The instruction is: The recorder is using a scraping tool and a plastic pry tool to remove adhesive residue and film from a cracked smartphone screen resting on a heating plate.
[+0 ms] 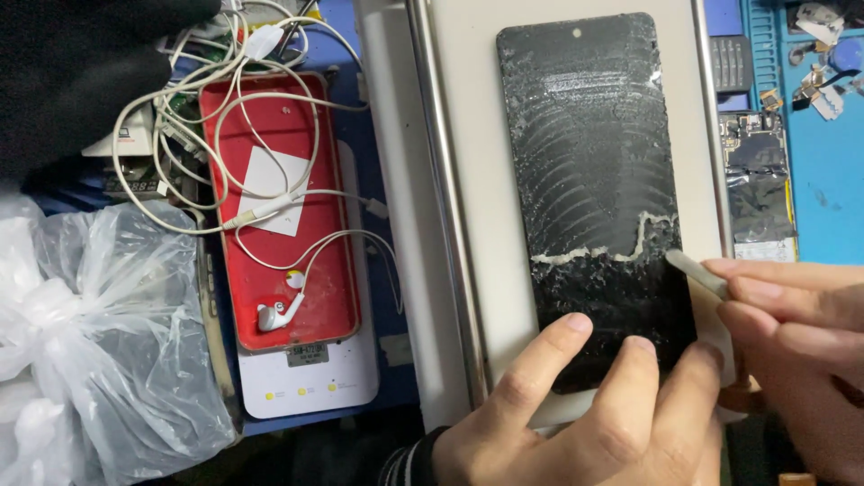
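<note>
A black phone screen panel (594, 171) lies flat on a pale work plate (477, 135), its surface covered in streaked glue residue. A ridge of scraped-up whitish glue (612, 247) runs across its lower part. My left hand (585, 405) presses fingers on the panel's near end, holding it down. My right hand (792, 333) comes in from the right and grips a small pale scraper (693, 270), whose tip touches the panel's right edge just below the glue ridge.
A red phone case (279, 207) with white earphones and tangled cables (261, 117) lies to the left, next to a clear plastic bag (99, 333). At right, an opened phone body (756, 180) rests on a blue mat (828, 180) with small parts.
</note>
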